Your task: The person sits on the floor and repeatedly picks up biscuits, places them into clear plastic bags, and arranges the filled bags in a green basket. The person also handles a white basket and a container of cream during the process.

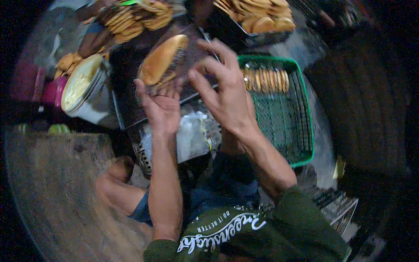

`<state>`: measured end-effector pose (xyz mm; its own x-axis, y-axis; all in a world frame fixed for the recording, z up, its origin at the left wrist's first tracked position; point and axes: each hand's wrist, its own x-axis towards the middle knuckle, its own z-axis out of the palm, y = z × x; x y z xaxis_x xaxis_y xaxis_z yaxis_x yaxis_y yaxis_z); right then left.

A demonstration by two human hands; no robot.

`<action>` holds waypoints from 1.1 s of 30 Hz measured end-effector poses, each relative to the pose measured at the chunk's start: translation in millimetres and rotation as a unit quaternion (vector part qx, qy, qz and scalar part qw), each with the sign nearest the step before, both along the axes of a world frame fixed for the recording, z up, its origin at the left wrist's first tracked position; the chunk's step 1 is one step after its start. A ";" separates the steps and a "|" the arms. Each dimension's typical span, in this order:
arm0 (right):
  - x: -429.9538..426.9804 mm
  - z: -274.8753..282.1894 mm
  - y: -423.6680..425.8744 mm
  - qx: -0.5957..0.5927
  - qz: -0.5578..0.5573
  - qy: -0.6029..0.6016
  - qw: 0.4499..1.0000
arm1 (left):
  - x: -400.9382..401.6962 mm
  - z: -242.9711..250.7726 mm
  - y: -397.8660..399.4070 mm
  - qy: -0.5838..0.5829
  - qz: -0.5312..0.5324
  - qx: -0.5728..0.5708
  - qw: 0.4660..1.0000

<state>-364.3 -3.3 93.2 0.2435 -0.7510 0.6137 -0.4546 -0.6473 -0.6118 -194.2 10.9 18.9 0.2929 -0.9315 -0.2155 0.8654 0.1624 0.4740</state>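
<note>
My left hand (162,108), palm up, supports a golden-brown biscuit (162,62) tilted away from me. A shiny, blurred edge along its right side looks like clear plastic, and part of another piece shows beneath it. To the right, my right hand (226,85) hovers with fingers apart and blurred, apart from the biscuit. Both hands are over a dark tray (131,95). Just below them, a pile of clear plastic bags (193,134) lies near my knees.
A green plastic basket (278,127) on the right holds a row of wrapped biscuits (266,80). On the left stands a white bucket (95,108) of pale cream (78,88). Biscuits are heaped at the far left (137,19) and in a far-right container (262,16). Another person's hand (95,39) is nearby.
</note>
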 end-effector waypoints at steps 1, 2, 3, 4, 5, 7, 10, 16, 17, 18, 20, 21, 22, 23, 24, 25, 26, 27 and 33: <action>-2.6 0.5 -9.7 -0.054 -0.043 0.002 0.998 | 0.7 -3.8 -9.0 0.039 -0.018 -0.007 0.999; -9.4 -4.0 -14.4 -0.095 -0.070 -0.002 0.993 | -4.9 -10.0 -17.7 -0.065 -0.028 0.020 0.997; -17.1 -2.6 -12.8 -0.097 -0.075 0.056 0.991 | -11.3 -16.0 -24.8 -0.165 -0.035 0.047 0.985; -24.6 3.9 -9.8 -0.097 -0.078 0.112 0.986 | -18.9 -17.8 -31.8 -0.264 -0.042 0.071 0.961; -31.0 5.5 -8.7 -0.095 -0.076 0.168 0.978 | -29.1 -20.7 -43.2 -0.300 -0.071 0.069 0.949; -64.1 -38.1 -48.1 -0.040 -0.108 0.270 0.956 | -74.5 -4.1 -67.4 -0.365 -0.139 0.053 0.919; -122.0 -102.0 -77.9 0.197 -0.184 0.212 0.939 | -83.4 -24.8 -66.4 -0.565 -0.132 0.079 0.810; -165.3 -296.8 -43.4 0.346 -0.338 0.253 0.838 | -3.6 -81.0 26.7 -0.693 -0.168 0.227 0.664; -165.7 -313.0 -38.7 0.335 -0.365 0.239 0.835 | -2.0 -76.1 42.9 -0.714 -0.155 0.272 0.626; -169.3 -333.8 -41.2 0.367 -0.358 0.157 0.844 | -3.8 -70.0 55.3 -0.732 -0.144 0.314 0.587; -173.9 -366.6 -49.8 0.424 -0.339 -0.010 0.840 | -4.1 -66.8 72.5 -0.764 -0.150 0.294 0.555; -171.8 -356.1 -61.8 0.387 -0.335 -0.035 0.858 | -0.1 -66.4 80.4 -0.779 -0.142 0.288 0.538; -167.8 -325.8 -75.4 0.351 -0.327 -0.060 0.875 | 21.9 -86.7 97.5 -0.799 -0.225 0.274 0.487; -170.5 -295.3 -84.6 0.312 -0.328 -0.085 0.888 | 21.5 -92.2 102.4 -0.819 -0.277 0.260 0.431; -174.0 -274.9 -102.2 0.235 -0.319 -0.081 0.915 | 19.3 -94.5 103.4 -0.835 -0.325 0.239 0.375; -171.4 -252.1 -120.0 0.156 -0.302 -0.077 0.937 | 17.9 -98.0 104.5 -0.846 -0.368 0.222 0.317; -149.8 -206.4 -124.4 0.207 -0.219 -0.103 0.948 | 25.0 -109.9 109.2 -0.846 -0.357 0.207 0.337; -124.0 -152.4 -118.8 0.256 -0.133 -0.125 0.949 | 36.5 -124.7 113.3 -0.847 -0.344 0.191 0.357; -29.4 -20.5 -11.2 0.207 0.130 0.209 0.947 | 33.2 -54.6 105.5 -0.643 -0.289 0.186 0.684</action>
<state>-393.7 -14.6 72.7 0.6102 -0.7873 0.0889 -0.5713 -0.5150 -0.6390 -160.9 116.4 -35.7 0.0695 -0.9226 -0.3794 -0.4383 -0.3698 0.8192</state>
